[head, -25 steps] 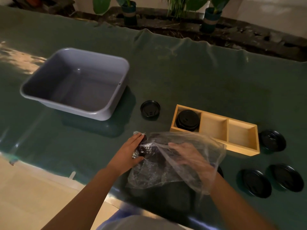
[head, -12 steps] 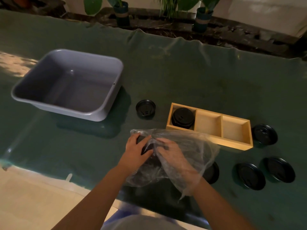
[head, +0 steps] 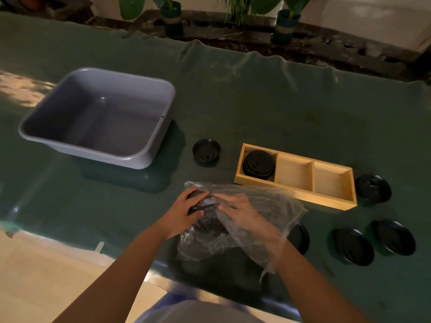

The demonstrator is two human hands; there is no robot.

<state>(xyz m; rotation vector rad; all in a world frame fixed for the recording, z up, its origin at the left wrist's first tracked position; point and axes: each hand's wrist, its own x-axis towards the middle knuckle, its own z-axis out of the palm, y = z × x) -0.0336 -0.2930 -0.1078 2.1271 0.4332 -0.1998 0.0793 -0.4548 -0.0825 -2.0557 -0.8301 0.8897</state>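
Note:
A clear plastic bag [head: 277, 206] lies at the table's near edge with dark lids inside it. My left hand [head: 184, 212] grips the bag's left end from outside, fingers curled round a dark lid stack [head: 205, 217]. My right hand [head: 242, 215] is inside the bag, seen through the film, fingers reaching toward that stack; its grip is unclear. A wooden three-compartment tray [head: 326, 201] sits just beyond, with a stack of black lids [head: 258, 164] in its left compartment.
A grey plastic tub [head: 149, 157] stands at the back left. One black lid [head: 206, 152] lies between tub and tray. Several more black lids [head: 352, 245] lie to the right of the bag. Potted plants [head: 172, 17] line the far side.
My left hand has closed tighter on the bag's left end, and my right hand has slid further left inside the bag toward it.

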